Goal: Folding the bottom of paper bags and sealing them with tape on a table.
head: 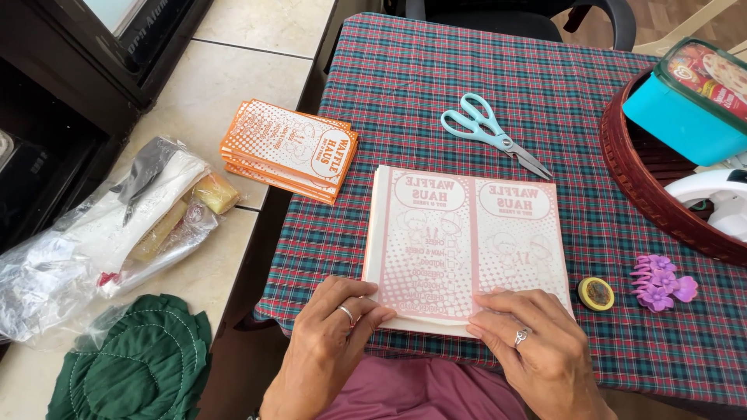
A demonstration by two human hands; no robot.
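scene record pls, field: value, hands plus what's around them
surface: plaid red-green tablecloth
left hand: fingers on near left corner of pink printed paper sheet stack
right hand: flat on the stack's near right edge
behind stack: pale blue scissors
right of stack: small yellow tape roll, purple flower hair clip
left ledge: orange printed sleeve pile

Pink printed sheets [467, 249] centre, orange printed stack [289, 149] left, teal tub [685, 117] right.
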